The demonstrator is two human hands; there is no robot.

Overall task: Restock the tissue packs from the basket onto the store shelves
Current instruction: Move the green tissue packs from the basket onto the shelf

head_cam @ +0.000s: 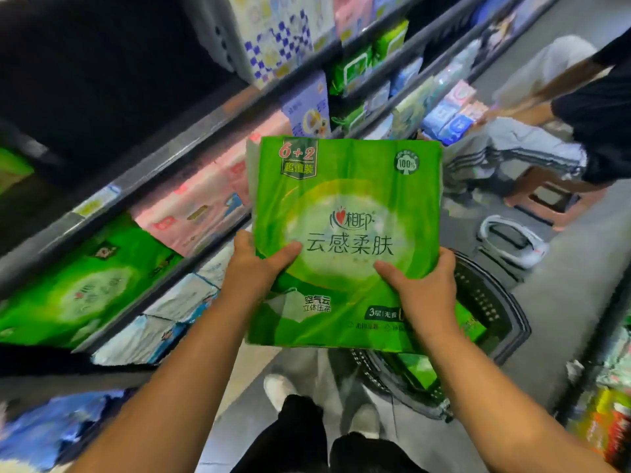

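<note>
A large green tissue pack (pixel 345 199) with a white oval label is held up in front of me, above the aisle floor. My left hand (pixel 254 264) grips its left edge with the thumb on the front face. My right hand (pixel 421 285) grips its lower right side, thumb also on the front. Below and behind the pack sits a dark perforated basket (pixel 488 302) with more green packs (pixel 421 368) inside. The store shelves (pixel 143 172) run along the left, holding a matching green pack (pixel 85 285) and pink packs (pixel 194 206).
Pale blue packs (pixel 170 312) fill the lower shelf. Another person (pixel 560 107) crouches at the far right by a brown stool (pixel 553 196), with a white basket (pixel 508 244) on the floor. My shoes (pixel 280 390) stand on the grey floor. More goods (pixel 611 414) line the right edge.
</note>
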